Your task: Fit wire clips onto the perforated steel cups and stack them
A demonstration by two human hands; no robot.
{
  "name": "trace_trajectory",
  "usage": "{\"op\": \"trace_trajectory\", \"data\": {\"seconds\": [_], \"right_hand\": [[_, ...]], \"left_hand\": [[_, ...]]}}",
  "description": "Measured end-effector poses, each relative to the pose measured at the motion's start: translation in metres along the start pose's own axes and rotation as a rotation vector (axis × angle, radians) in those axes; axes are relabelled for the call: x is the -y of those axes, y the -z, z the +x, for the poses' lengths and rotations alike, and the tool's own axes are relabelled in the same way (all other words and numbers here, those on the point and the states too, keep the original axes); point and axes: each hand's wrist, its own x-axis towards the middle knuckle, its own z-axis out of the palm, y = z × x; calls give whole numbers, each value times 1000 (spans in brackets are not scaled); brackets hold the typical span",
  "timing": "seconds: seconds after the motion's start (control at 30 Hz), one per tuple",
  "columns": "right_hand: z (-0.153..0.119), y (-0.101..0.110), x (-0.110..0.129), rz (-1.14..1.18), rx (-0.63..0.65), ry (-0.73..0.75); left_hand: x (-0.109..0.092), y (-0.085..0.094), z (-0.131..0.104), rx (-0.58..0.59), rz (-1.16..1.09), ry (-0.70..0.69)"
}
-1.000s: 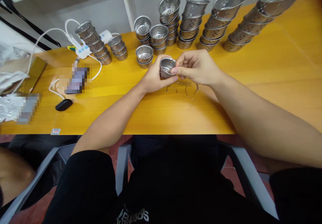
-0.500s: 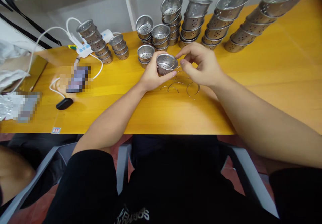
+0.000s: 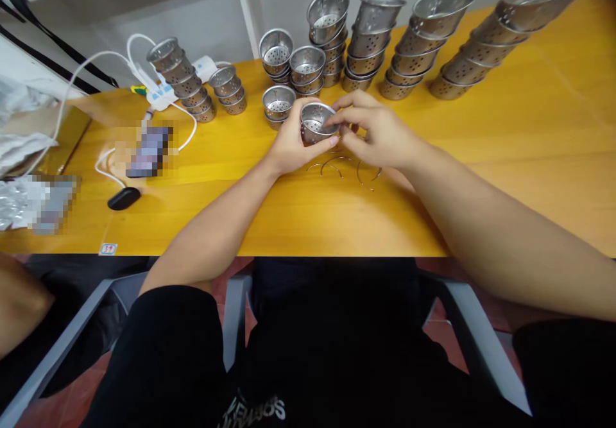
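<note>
My left hand (image 3: pixel 291 142) is wrapped round a small perforated metal cup (image 3: pixel 315 134), its open mouth tilted up toward me. At the cup's right rim is my right hand (image 3: pixel 368 126), its index finger reaching over the rim into the cup and its other fingers bent. Whether the right fingers pinch anything is too small to tell. Several thin curved wires (image 3: pixel 337 158) lie on the yellow table (image 3: pixel 308 216) just below both hands. A short stack of similar cups (image 3: pixel 279 102) stands directly behind my left hand.
Tall stacks of perforated cups (image 3: pixel 368 43) line the back of the table. Two more stacks (image 3: pixel 185 81) stand at the left, beside a white power strip (image 3: pixel 161 96) with cables. A phone (image 3: pixel 150 152) and a black oval object (image 3: pixel 124 198) lie nearby. Another person's arm (image 3: pixel 22 303) shows at far left.
My right hand has moved left, and its index finger now reaches inside the cup's rim. My left hand and the cup have hardly moved. The other person's arm has shifted left.
</note>
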Motion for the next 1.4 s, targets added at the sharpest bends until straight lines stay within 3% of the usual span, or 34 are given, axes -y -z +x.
{"op": "trace_trajectory", "data": {"seconds": [0.2,0.37,0.47,0.6,0.7,0.77,0.9,1.03,1.2,1.4], "right_hand": [[-2,-6,-1,36,59,-88],[0,-1,10,105,-98,-28],[0,4,10,119,-230,-87],[-4,9,1,122,-278,-267],[-5,11,-5,144,-287,-321],[-5,12,-5,184,-261,-332],[-4,10,-1,201,-231,-337],[-5,7,-3,185,-211,-341],[-5,4,-9,141,-241,-310],[-8,5,-9,203,-206,-354]], "left_hand": [[1,-2,0,-2,-10,-39],[-7,7,2,-5,21,-28],[-17,22,6,-78,42,37],[-20,56,14,-311,164,109],[-7,81,17,-457,242,162],[9,92,16,-485,195,230],[42,96,13,-422,111,309],[57,88,11,-384,90,315],[44,84,8,-298,111,282],[25,85,8,-276,94,265]]}}
